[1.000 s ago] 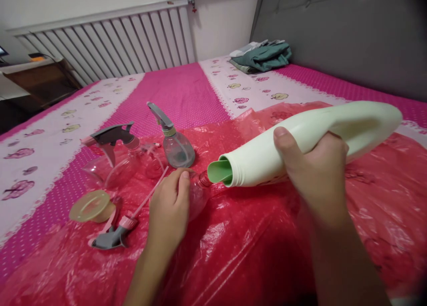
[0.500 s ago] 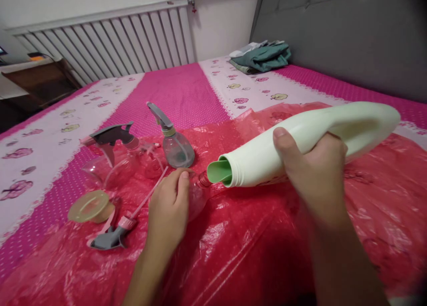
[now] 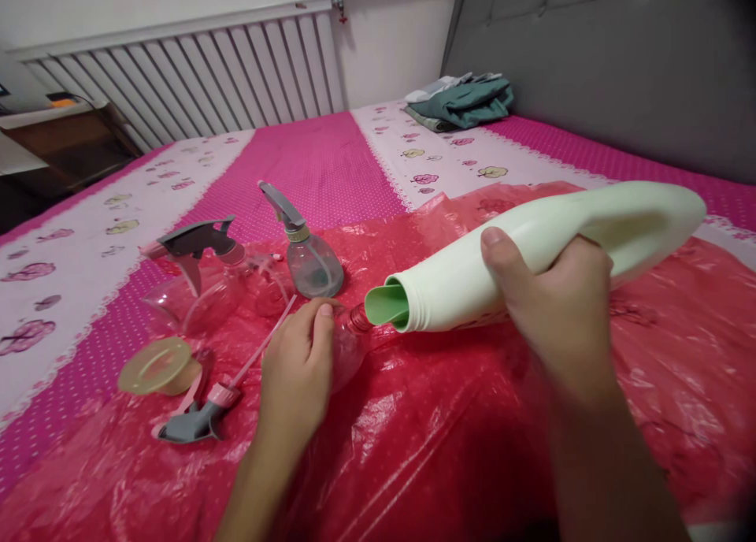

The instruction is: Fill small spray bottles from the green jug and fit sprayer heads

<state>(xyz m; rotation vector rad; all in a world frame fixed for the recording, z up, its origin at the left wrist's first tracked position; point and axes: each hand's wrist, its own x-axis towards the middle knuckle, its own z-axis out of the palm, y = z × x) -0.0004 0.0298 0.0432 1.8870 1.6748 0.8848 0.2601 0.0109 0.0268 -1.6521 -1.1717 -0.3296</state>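
Note:
My right hand [image 3: 549,298] is closed round a large pale green jug-like bottle [image 3: 454,290], which is tipped so that its green pouring spout [image 3: 387,304] faces left. My left hand [image 3: 301,345] grips a clear spray bottle without its top [image 3: 350,349], its threaded neck right at the spout's lip. Whether liquid flows cannot be made out. To the left lies a loose grey and pink spray trigger head [image 3: 198,417] with a thin pink tube. Beside it is a translucent yellowish cap or cup [image 3: 159,366].
A spray bottle with a grey trigger [image 3: 316,262] stands behind my left hand. Another clear spray bottle [image 3: 198,298] lies further left. Red plastic sheeting [image 3: 425,439] covers the bed [image 3: 307,164]. Folded clothes [image 3: 464,102] lie near the grey headboard [image 3: 602,61].
Almost nothing differs. Both hands keep their holds on the tilted jug-like bottle and the spray bottle, and the whole view has shifted very slightly.

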